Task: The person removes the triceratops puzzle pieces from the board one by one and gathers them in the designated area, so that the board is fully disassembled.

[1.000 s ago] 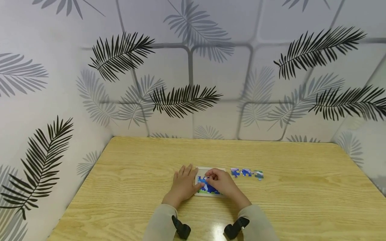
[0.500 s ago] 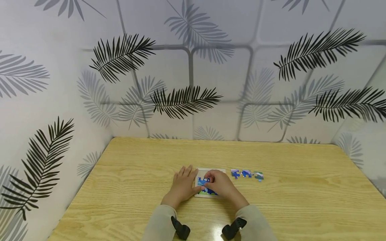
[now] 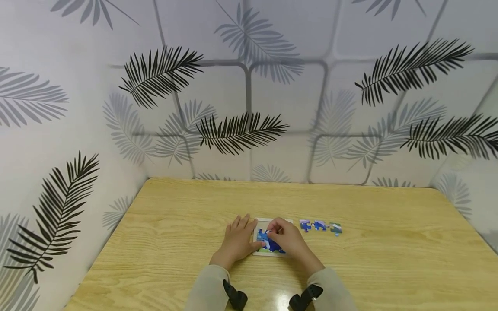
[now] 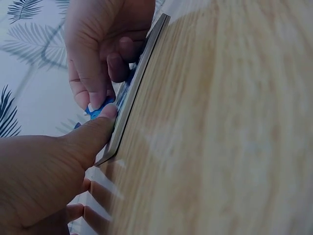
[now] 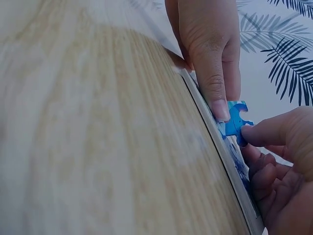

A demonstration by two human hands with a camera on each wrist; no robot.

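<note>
A jigsaw puzzle board with a pale frame lies on the table, its lower part filled with blue and green picture pieces. My left hand rests along its left side, fingers straight and spread, with the thumb pressing on the picture. Over the board, my right hand pinches a blue puzzle piece between thumb and fingers. In the right wrist view this piece stands tilted up from the board, close against the left thumb. Right fingers and knuckles hide part of the picture.
Three loose puzzle pieces lie in a row right of the board: one at the left, a middle piece and a greenish piece. The wooden table meets a leaf-patterned wall at its back edge.
The right hand shifts slightly over the board, still pinching at the same area. The left hand holds its place. The whole view drifts a little.
</note>
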